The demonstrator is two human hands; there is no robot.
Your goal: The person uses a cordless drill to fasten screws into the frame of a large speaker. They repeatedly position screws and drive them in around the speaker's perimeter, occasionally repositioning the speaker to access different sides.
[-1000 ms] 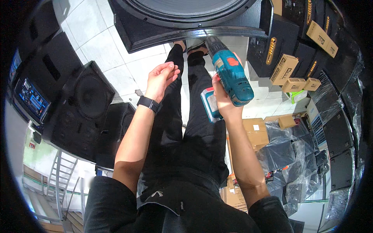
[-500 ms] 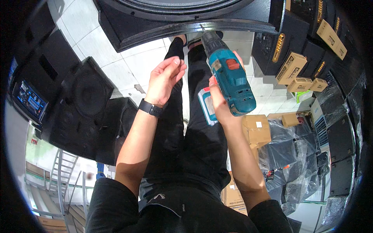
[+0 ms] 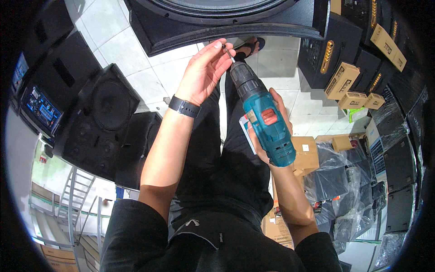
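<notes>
My right hand (image 3: pixel 260 146) is wrapped round the grip of a teal and black cordless drill (image 3: pixel 272 131), its chuck pointing away from me. The palm and battery are mostly hidden under the drill body. From the chuck sticks a thin driver bit (image 3: pixel 232 58). My left hand (image 3: pixel 204 75) is closed in a pinch at the bit's tip, holding a small dark screw (image 3: pixel 224 46) that seems to meet the bit. Just beyond both hands stands a black speaker cabinet (image 3: pixel 244 31) with a large round cone.
Black speakers (image 3: pixel 108 109) stand along the left. To the right are black amplifier-like boxes (image 3: pixel 312 59) with gold handles and small cardboard boxes (image 3: pixel 342 80). Plastic-wrapped goods (image 3: pixel 331 181) and a carton (image 3: pixel 306 154) lie at the lower right. Metal racks (image 3: pixel 74 195) stand lower left.
The drill has come back toward me, its bit now away from the cabinet's edge. My left hand has moved forward and right to the bit tip, where a screw now shows.
</notes>
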